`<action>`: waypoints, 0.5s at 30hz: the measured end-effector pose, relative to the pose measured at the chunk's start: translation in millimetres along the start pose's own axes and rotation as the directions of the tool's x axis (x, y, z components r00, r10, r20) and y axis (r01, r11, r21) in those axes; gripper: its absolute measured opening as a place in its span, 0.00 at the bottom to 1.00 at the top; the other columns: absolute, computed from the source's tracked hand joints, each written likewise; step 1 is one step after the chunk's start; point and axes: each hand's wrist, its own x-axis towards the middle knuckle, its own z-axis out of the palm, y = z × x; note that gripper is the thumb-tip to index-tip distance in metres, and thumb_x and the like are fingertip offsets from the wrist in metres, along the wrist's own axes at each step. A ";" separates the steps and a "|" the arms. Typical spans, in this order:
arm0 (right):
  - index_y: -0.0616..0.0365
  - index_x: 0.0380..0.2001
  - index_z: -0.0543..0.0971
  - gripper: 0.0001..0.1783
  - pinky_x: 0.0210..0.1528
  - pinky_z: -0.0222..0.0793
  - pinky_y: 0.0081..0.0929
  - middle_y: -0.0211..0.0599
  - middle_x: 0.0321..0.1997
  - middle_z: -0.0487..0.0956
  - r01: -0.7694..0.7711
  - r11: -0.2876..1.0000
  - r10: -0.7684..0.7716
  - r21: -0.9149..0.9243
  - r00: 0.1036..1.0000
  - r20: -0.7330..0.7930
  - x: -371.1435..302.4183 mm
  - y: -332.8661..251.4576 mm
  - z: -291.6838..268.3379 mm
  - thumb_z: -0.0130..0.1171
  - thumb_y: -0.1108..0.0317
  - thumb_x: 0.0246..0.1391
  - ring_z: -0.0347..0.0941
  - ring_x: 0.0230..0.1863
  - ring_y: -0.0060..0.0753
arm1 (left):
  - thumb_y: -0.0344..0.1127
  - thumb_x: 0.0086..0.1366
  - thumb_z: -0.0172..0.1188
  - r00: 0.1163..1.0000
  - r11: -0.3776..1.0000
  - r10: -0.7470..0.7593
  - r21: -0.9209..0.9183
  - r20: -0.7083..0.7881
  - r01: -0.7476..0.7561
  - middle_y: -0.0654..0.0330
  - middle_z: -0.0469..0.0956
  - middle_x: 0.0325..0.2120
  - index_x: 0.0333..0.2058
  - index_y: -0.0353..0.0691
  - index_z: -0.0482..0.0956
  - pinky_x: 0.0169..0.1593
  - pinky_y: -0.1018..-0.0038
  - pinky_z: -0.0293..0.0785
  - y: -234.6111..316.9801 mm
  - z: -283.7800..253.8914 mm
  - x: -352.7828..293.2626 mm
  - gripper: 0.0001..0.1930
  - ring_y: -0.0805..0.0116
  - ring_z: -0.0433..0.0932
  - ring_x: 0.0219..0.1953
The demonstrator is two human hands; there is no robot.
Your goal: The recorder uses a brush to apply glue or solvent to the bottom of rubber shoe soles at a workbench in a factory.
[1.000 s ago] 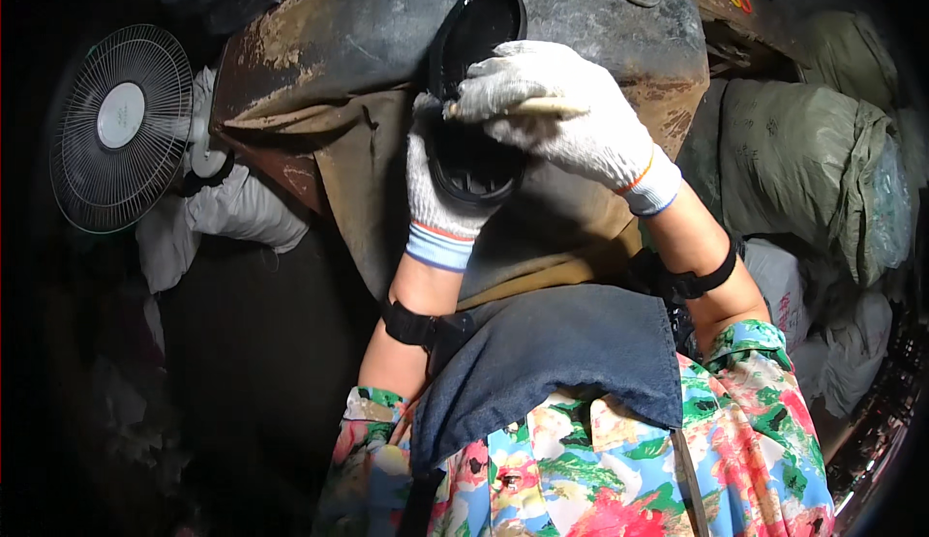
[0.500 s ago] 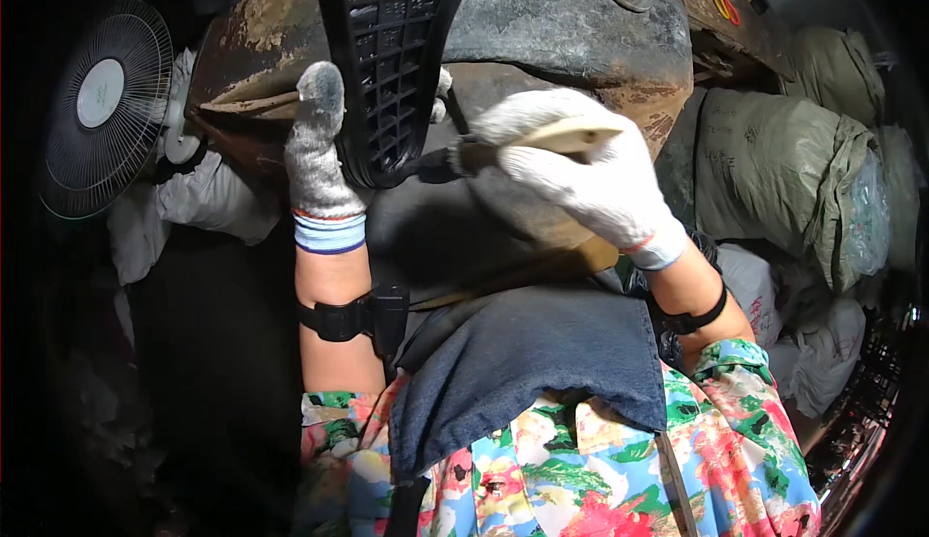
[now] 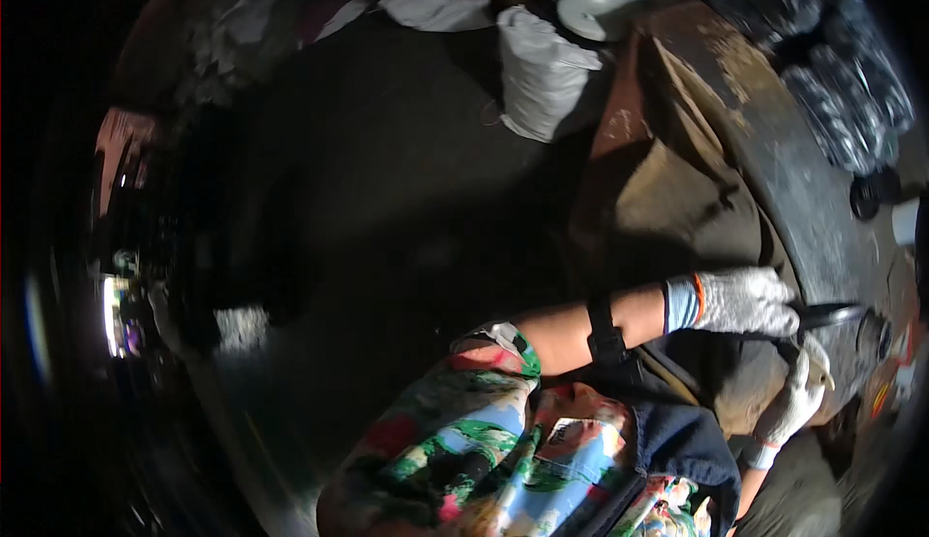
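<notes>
Scuffed grey tabletop (image 3: pixel 823 213); knit-gloved hands (image 3: pixel 745 302) at glossy black sole (image 3: pixel 834 314).

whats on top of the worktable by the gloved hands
A dark cup sits on the worktable, beyond the black sole at the left hand. Whatever lies directly beneath the sole is covered, and the cup's contents can't be made out.

I see rough knitted gloves (image 3: pixel 737 303), a glossy black sole (image 3: pixel 830 315), a matt cloth apron (image 3: pixel 682 443) and, far right, shiny plastic bags (image 3: pixel 840 102).
</notes>
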 end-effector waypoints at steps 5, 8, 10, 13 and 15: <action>0.71 0.55 0.79 0.16 0.60 0.74 0.31 0.46 0.55 0.82 -0.088 0.947 0.110 0.308 0.993 -0.053 24.7 -9.3 13.6 0.54 0.72 0.70 0.80 0.52 0.35 | 0.35 0.77 0.52 0.991 0.985 0.119 0.116 0.057 -0.125 0.53 0.83 0.46 0.48 0.34 0.80 0.53 0.73 0.77 1.2 -26.7 -61.5 0.12 0.69 0.82 0.47; 0.70 0.56 0.79 0.18 0.62 0.73 0.35 0.46 0.54 0.84 0.095 0.995 -0.092 0.043 0.993 -0.074 59.1 -19.6 11.2 0.53 0.67 0.71 0.80 0.52 0.36 | 0.30 0.77 0.48 0.979 0.963 0.205 0.177 0.024 -0.206 0.53 0.81 0.54 0.59 0.32 0.77 0.61 0.71 0.73 3.2 -41.2 -96.9 0.17 0.66 0.80 0.55; 0.69 0.55 0.80 0.18 0.62 0.73 0.35 0.46 0.53 0.84 0.146 0.989 -0.143 0.021 0.986 -0.086 69.4 -28.5 21.3 0.54 0.67 0.71 0.81 0.52 0.35 | 0.40 0.79 0.50 0.987 0.872 -0.160 -0.470 -0.004 0.139 0.55 0.81 0.54 0.57 0.34 0.77 0.64 0.70 0.73 3.4 -44.6 -109.7 0.18 0.64 0.78 0.59; 0.70 0.54 0.81 0.18 0.60 0.74 0.31 0.44 0.50 0.84 0.085 0.928 -0.060 0.363 0.995 -0.080 64.7 -46.6 60.8 0.56 0.67 0.70 0.79 0.51 0.36 | 0.50 0.80 0.48 0.861 0.190 -0.487 -0.944 0.149 0.271 0.49 0.81 0.51 0.58 0.36 0.73 0.54 0.58 0.82 11.2 -66.2 -168.6 0.23 0.56 0.82 0.54; 0.70 0.52 0.82 0.17 0.60 0.74 0.33 0.44 0.50 0.84 0.121 0.957 -0.111 0.264 0.992 -0.051 64.4 -66.8 68.1 0.55 0.67 0.70 0.80 0.51 0.36 | 0.55 0.79 0.45 0.879 0.095 -0.469 -0.984 0.087 0.148 0.39 0.81 0.47 0.60 0.34 0.71 0.46 0.52 0.85 -12.5 -87.8 -228.2 0.28 0.48 0.86 0.44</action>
